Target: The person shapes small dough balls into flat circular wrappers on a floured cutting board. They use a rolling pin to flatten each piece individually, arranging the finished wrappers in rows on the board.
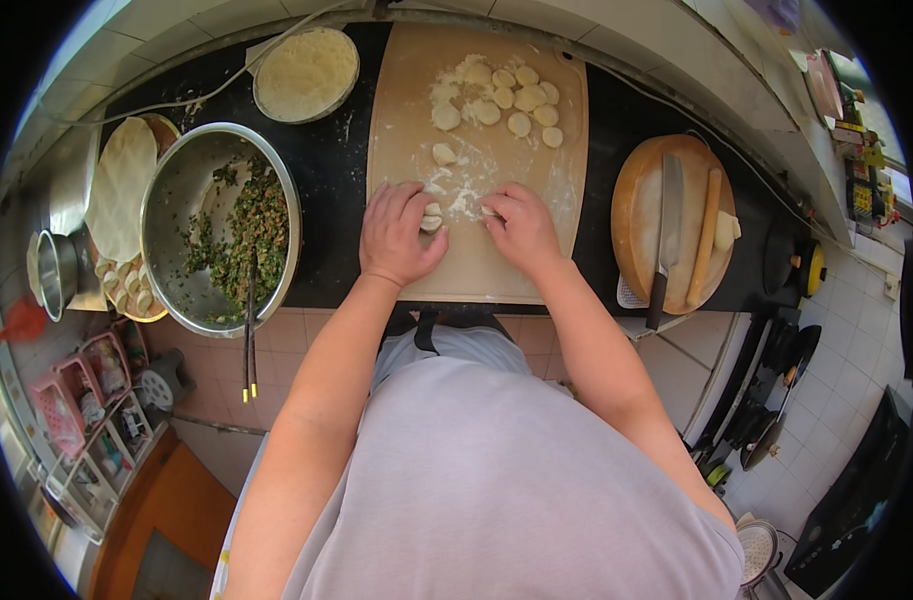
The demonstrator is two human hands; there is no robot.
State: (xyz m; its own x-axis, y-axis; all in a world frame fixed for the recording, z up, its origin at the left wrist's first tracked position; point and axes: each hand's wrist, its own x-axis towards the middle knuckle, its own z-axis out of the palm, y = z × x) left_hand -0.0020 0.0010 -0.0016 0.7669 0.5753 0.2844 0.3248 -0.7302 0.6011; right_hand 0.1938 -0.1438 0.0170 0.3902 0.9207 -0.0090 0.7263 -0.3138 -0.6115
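Observation:
A large tan board dusted with flour lies before me. My left hand rests on its left side, curled around small dough pieces that show between thumb and fingers. Opposite it, my right hand pinches a small bit of dough between thumb and forefinger. Just beyond the hands sits a single dough piece. Several flattened dough rounds lie in loose flour at the board's far end.
At left stand a steel bowl of chopped green filling with chopsticks, a bowl of flour and dumplings on a tray. At right, a round wooden chopping board bears a cleaver, a rolling pin and dough.

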